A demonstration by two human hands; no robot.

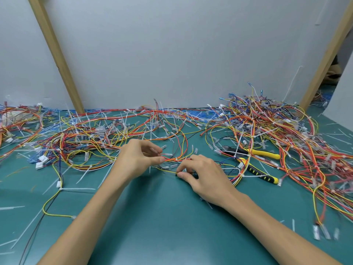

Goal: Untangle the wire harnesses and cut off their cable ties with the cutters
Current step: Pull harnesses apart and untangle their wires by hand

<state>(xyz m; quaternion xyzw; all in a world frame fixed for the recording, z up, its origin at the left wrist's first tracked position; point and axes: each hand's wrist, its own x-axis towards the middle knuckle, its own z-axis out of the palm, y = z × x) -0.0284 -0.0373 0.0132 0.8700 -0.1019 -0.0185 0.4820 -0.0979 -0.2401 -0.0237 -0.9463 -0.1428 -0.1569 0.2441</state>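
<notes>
A person's left hand (136, 159) pinches a red-and-orange strand of a wire harness (177, 159) over the green bench mat (156, 217). The right hand (204, 175), close beside it, pinches a yellow wire of the same tangle. The yellow-handled cutters (263, 154) lie just right of the right hand, jaws toward it, handles splayed away rightward with wires draped across them. The right hand looks the nearer to reach them.

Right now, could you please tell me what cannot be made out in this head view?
Head view:
- Yellow-and-black-handled cutters: tips buried under red and yellow wires.
- Clear plastic connectors, bottom right: motion-blurred.
- Multicoloured wire harness pile, left: cut off by frame edge.
</notes>
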